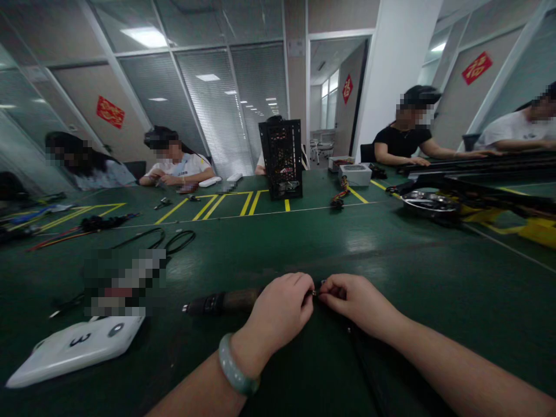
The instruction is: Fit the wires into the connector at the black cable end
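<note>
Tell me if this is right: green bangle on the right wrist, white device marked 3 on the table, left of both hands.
The wrist is wrong: the head view shows the green bangle on the left wrist. The white device marked 3 does lie on the table, left of the left hand and right hand.

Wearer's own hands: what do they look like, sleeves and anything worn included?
Both are bare, without gloves, and no sleeve shows on either forearm. The left hand has a smooth, rounded pale-green bangle at its wrist; the right hand has none.
</note>
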